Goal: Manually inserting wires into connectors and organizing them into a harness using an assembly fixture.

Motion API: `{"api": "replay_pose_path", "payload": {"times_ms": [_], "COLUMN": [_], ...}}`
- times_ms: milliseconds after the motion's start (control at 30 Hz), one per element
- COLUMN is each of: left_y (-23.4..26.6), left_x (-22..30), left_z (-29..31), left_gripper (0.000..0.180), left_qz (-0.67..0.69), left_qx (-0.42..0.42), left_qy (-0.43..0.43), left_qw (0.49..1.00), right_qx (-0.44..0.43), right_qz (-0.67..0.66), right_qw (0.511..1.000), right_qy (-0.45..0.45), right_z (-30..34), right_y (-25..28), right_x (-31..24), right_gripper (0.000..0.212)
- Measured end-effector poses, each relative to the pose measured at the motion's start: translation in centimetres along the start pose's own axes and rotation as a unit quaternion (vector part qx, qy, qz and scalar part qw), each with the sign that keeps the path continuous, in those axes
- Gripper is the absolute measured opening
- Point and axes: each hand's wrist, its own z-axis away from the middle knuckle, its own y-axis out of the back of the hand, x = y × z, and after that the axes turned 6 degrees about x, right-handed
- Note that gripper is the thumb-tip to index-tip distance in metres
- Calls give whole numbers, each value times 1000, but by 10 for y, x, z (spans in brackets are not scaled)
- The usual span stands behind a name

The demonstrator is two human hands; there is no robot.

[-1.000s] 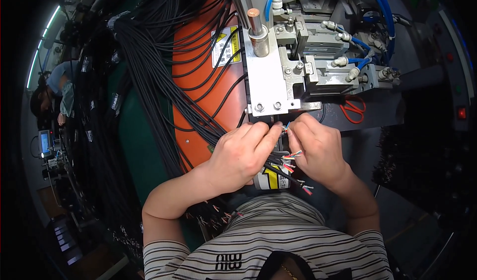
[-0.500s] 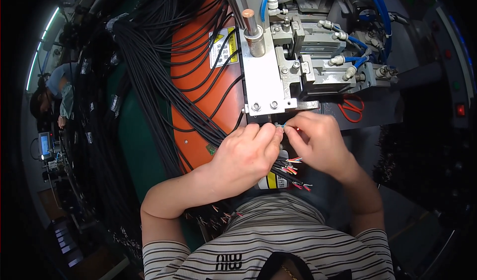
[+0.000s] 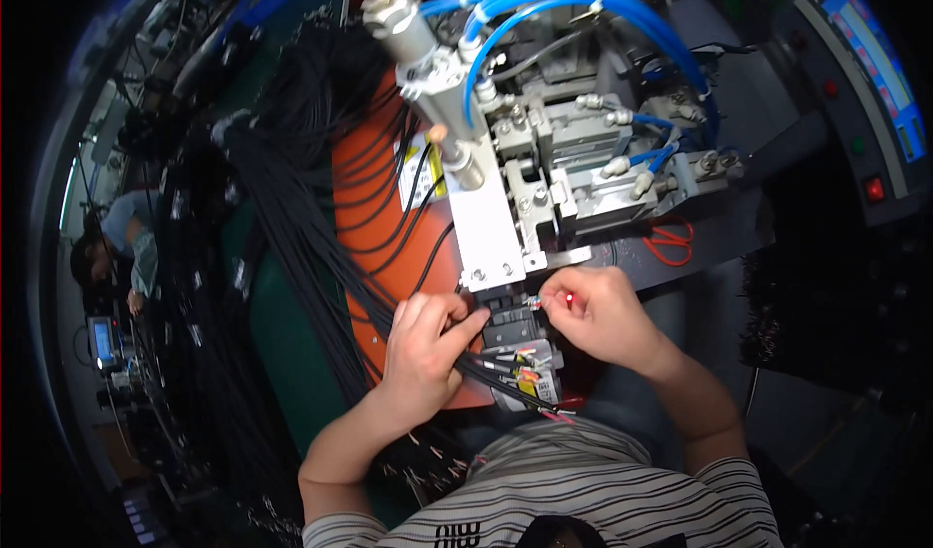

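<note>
My left hand (image 3: 423,349) is curled at the left side of a small black fixture block (image 3: 510,329), its thumb reaching toward the block. Several black cables (image 3: 476,365) come out from under this hand, their stripped coloured wire ends (image 3: 526,359) pointing right. On the block's other side, my right hand (image 3: 603,320) pinches thin coloured wires (image 3: 535,303) at a cable's end. A red light spot shows on its fingers. The cable section between the two hands lies across the block, and what the left fingertips grip is partly hidden.
Beyond the hands stands a metal pneumatic press (image 3: 486,222) with blue air hoses (image 3: 641,28). Red-handled scissors (image 3: 669,242) lie to its right. A thick black cable bundle (image 3: 282,188) runs over the orange surface (image 3: 384,227). A control panel (image 3: 875,111) is at right; another person (image 3: 131,232) sits far left.
My hands have moved apart, the left one leftward and nearer me, uncovering the black block. The right hand still pinches wires. The whole view has shifted, bringing the panel screen into sight.
</note>
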Motion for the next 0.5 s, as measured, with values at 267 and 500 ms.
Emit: {"api": "replay_pose_path", "payload": {"times_ms": [267, 500], "left_y": [-13, -2], "left_x": [-1, 3], "left_z": [-2, -1], "left_gripper": [29, 40], "left_qz": [27, 138], "left_qx": [37, 36], "left_qy": [29, -36], "left_qw": [999, 989], "right_qx": [-86, -84], "right_qz": [-176, -405], "right_qw": [973, 901], "right_qy": [118, -129], "right_z": [13, 19], "right_y": [4, -3], "right_x": [-19, -15], "right_gripper": [34, 21]}}
